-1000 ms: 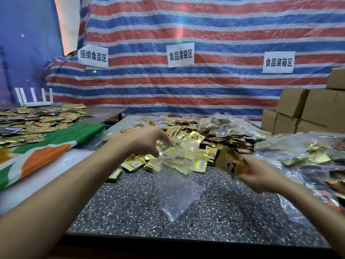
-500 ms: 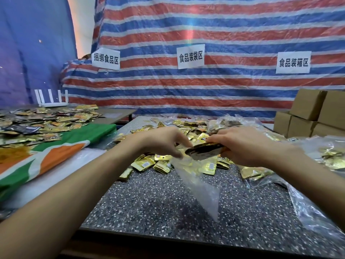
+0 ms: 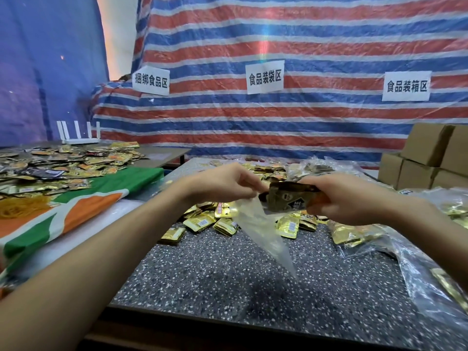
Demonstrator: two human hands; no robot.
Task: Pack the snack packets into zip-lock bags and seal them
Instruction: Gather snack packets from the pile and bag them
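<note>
Snack packet [image 3: 288, 198], dark with gold print, is held above the middle of the bench [image 3: 228, 287], its leading edge at the mouth of a clear zip-lock bag [image 3: 263, 234]. The right hand [image 3: 352, 198] grips the packet, fingers curled round its right side. The left hand [image 3: 228, 184] pinches the bag's top edge. The bag hangs limp, slanting down toward the near edge, and appears empty.

Judgement: this bag is at first insertion and its seal is not yet closed. A heap of loose gold packets [image 3: 222, 219] lies unpacked toward the far edge. Clear bags [image 3: 352, 234] holding packets lie along the right edge; whether they are sealed cannot be told. Much of the work appears outstanding.
</note>
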